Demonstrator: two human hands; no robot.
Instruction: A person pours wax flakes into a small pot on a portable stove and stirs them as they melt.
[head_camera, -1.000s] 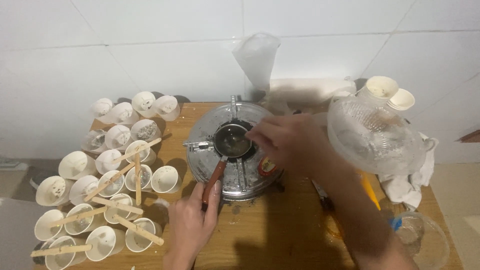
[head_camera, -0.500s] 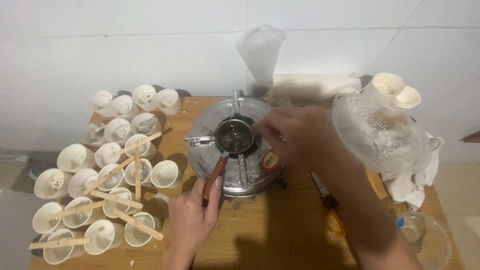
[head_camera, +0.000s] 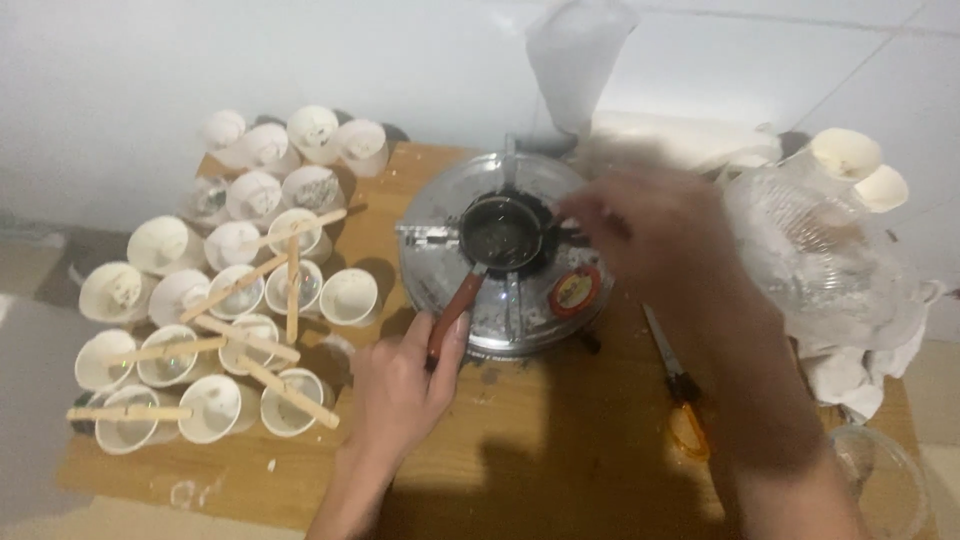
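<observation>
A small metal pot with a red-brown handle sits on a round silver gas stove on the wooden table. My left hand grips the end of the handle. My right hand, blurred, hovers just right of the pot over the stove; I cannot tell whether it holds anything. Many white paper cups stand to the left, several with wooden sticks laid across them.
A clear plastic jug lies at the right with stacked cups behind it and a white cloth under it. Scissors with orange handles lie right of the stove. A clear plastic bag hangs at the tiled wall.
The view has shifted so everything sits higher and further right in frame. My right hand moved slightly right of the pot. My left hand stays on the handle.
</observation>
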